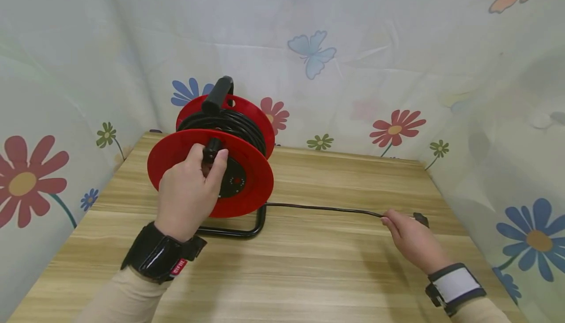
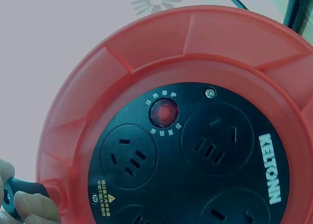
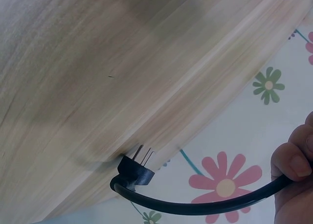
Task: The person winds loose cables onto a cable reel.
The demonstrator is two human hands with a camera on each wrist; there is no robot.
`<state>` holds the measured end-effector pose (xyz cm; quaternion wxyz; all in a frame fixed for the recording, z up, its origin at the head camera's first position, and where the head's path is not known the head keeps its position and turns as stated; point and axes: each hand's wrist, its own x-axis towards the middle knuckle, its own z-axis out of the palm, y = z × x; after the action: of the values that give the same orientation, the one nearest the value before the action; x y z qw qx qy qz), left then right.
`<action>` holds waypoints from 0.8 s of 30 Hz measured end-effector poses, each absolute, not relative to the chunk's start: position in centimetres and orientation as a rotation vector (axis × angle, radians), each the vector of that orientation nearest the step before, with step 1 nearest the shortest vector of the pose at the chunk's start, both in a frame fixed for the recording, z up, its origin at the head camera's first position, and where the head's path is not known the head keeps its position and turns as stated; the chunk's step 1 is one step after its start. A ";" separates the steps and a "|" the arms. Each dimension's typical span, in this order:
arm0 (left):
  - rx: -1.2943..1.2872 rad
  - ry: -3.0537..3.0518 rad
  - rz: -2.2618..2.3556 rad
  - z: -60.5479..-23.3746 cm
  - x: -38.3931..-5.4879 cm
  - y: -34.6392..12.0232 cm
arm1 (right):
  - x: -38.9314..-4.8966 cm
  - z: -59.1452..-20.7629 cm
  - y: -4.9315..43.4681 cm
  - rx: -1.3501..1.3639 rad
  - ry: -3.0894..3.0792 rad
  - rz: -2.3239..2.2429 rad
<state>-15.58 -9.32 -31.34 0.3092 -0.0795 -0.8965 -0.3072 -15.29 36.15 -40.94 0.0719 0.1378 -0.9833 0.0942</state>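
A red cable reel (image 1: 251, 186) with black cable wound between its discs stands on the left of the table. My left hand (image 1: 187, 193) grips the small black crank knob (image 1: 213, 147) on the front disc. In the left wrist view, the black socket panel (image 2: 195, 150) fills the disc's middle, and my fingers curl round the knob at lower left. From the reel a length of black cable (image 1: 318, 208) runs right to my right hand (image 1: 415, 242), which pinches it. Past that hand hangs the plug (image 3: 135, 171), its metal pins showing.
Under the reel is a black tube stand (image 1: 234, 233), and a black carrying handle (image 1: 218, 95) tops it. The wooden table (image 1: 309, 269) meets a flower-printed curtain (image 1: 353, 92) at the back and both sides.
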 end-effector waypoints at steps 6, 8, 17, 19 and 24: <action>-0.225 -2.356 -0.810 -31.5 -15.7 -8.8 | -15.3 -40.8 35.7 0.418 -2.935 0.275; -0.230 -2.355 -0.809 -31.5 -15.7 -8.7 | -15.3 -40.9 35.7 0.420 -2.928 0.267; -0.246 -2.349 -0.791 -31.5 -15.6 -8.2 | -15.5 -41.4 35.7 0.428 -2.920 0.238; -0.247 -2.355 -0.789 -31.5 -15.6 -8.1 | -15.5 -41.5 35.6 0.420 -2.925 0.237; -0.255 -2.361 -0.783 -31.6 -15.5 -7.8 | -15.6 -41.5 35.3 0.423 -2.930 0.237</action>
<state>-15.54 -7.84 -31.56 0.3152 -0.0969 -0.8961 -0.2970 -15.62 35.33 -41.54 0.0856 0.1420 -0.9829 0.0794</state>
